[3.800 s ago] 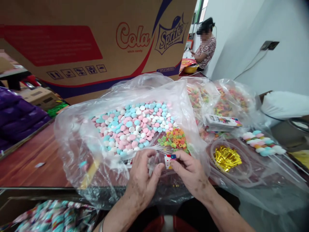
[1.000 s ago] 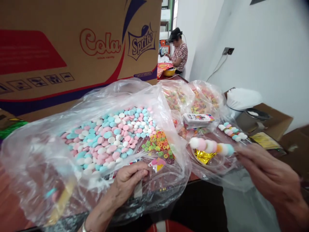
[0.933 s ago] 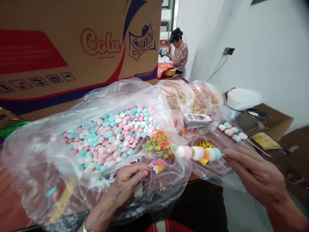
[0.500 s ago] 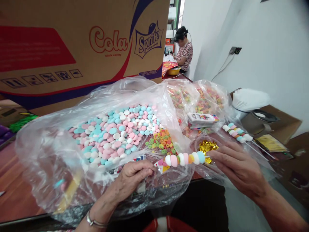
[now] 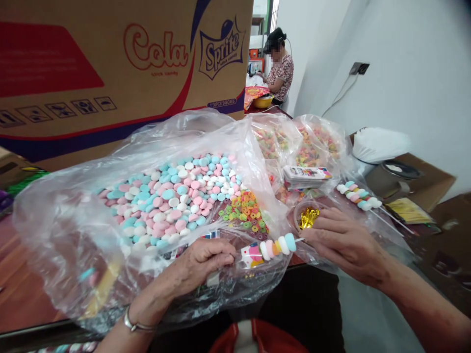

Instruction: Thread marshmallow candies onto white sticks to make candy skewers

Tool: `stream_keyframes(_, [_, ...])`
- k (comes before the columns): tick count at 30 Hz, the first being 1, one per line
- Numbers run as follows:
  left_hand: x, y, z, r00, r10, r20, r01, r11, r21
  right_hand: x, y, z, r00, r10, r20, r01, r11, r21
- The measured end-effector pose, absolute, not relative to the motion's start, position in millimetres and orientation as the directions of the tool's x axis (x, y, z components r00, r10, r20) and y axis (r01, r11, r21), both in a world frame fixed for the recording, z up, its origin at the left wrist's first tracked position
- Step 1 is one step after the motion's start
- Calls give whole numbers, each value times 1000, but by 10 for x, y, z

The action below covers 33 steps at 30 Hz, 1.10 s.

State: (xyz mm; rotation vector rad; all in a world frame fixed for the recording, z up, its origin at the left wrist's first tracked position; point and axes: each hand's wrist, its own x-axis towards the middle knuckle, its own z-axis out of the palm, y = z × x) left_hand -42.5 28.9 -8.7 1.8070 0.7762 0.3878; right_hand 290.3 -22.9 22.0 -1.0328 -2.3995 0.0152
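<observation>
Ideally, the candy skewer [image 5: 275, 246], one end apparently inside the printed wrapper [image 5: 252, 255], slides straight, unsnagged; the left hand [image 5: 198, 263] clamps the wrapper's end between its fingers, the right hand [image 5: 340, 242] pinches the stick [image 5: 299, 240] in its fingers

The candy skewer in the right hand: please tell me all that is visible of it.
The candy skewer has rounded, soft-looking pieces in blue, white, pink and orange, packed along a thin white stick. The right hand grips the stick beside the blue end piece. The candy skewer tilts slightly up toward that hand. Its other end is hidden by the printed wrapper in the left hand, seemingly inside it.
</observation>
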Motion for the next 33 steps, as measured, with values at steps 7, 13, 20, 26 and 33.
stream_keyframes(7, [-377, 169, 185, 724, 574, -383, 581, -209, 786, 2816, -176, 172, -605, 645, 467, 612, 752, -245])
stream_keyframes(13, [-210, 56, 167, 716, 519, -467, 486, 109, 867, 2712, -120, 190, -657, 621, 427, 578, 779, -244])
stream_keyframes(20, [-25, -114, -160, 736, 489, -468, 258, 436, 862, 2405, -121, 80, -793, 554, 252, 487, 826, -284])
stream_keyframes(26, [-58, -185, -130, 661, 543, -518, 277, 466, 840, 2410, -17, 138, -813, 530, 241, 473, 843, -258])
stream_keyframes(33, [-33, -262, -144, 634, 668, -388, 253, 295, 921, 2291, -37, 75, -857, 488, 166, 437, 858, -270])
